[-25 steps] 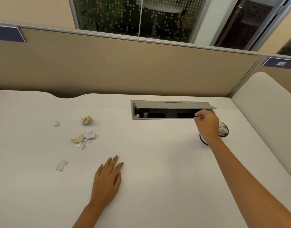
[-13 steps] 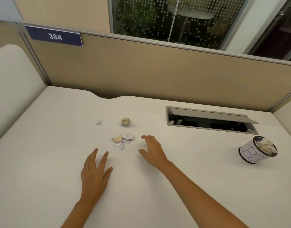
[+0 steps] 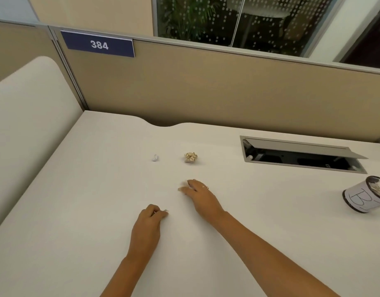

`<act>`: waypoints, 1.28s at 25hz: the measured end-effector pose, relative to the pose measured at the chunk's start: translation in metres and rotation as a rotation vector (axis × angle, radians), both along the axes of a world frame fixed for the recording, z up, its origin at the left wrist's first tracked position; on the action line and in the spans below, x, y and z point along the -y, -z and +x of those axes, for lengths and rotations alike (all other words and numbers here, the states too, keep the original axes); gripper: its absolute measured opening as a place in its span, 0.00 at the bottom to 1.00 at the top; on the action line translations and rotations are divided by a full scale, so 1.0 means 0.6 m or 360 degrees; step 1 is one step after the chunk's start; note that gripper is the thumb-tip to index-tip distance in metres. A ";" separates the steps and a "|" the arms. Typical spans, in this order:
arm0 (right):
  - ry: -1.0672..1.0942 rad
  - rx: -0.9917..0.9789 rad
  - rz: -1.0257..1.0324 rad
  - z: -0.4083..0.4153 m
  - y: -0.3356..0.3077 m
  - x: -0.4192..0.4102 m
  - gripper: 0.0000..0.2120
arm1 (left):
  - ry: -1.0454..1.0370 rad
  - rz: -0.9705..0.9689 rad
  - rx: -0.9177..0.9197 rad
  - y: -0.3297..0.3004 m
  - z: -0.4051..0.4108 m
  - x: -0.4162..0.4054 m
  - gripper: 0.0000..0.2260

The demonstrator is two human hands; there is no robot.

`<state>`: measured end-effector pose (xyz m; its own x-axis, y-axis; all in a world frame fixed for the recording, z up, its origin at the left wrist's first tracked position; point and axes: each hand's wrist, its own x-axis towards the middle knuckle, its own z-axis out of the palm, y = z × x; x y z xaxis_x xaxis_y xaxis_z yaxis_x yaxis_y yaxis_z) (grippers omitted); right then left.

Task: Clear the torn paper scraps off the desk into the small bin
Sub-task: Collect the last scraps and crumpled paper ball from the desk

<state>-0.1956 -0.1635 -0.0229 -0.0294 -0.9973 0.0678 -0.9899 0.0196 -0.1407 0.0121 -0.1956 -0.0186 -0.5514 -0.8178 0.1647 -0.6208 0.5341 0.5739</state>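
Observation:
A crumpled tan paper ball (image 3: 190, 157) lies mid-desk, with a tiny white scrap (image 3: 155, 157) to its left. My left hand (image 3: 150, 219) is curled into a fist on the desk, and a small paper scrap (image 3: 166, 210) pokes out at its fingertips. My right hand (image 3: 198, 195) rests just ahead of it, fingers bent down and blurred over the spot where a cluster of scraps lay; those scraps are hidden. The small bin (image 3: 356, 198), white with a dark rim and a hand-drawn letter, stands at the far right edge with paper inside.
An open cable hatch (image 3: 300, 156) is set into the white desk (image 3: 88, 211) at back right. A tan partition (image 3: 206, 93) with a blue "384" sign (image 3: 99, 45) closes the back. A cream divider panel (image 3: 24, 125) borders the left side.
My right hand left the bin and swung left onto the scrap cluster. My left hand went from flat to a fist on a scrap. The view turned left.

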 end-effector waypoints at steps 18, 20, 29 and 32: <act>0.1643 0.2648 -0.0575 -0.193 -0.133 -0.276 0.04 | -0.0349 0.0470 -0.0313 -0.007 0.006 -0.092 0.06; 0.1658 0.2515 -0.0587 -0.244 -0.158 -0.316 0.07 | -0.0399 0.0532 -0.0335 -0.006 -0.016 -0.114 0.07; 0.1752 0.1330 -0.0615 -0.503 -0.266 -0.460 0.08 | -0.0285 0.0417 -0.0313 -0.012 -0.183 -0.235 0.03; 0.1743 0.0856 -0.0469 -0.582 -0.281 -0.482 0.09 | -0.0244 0.0342 -0.0255 -0.005 -0.254 -0.268 0.04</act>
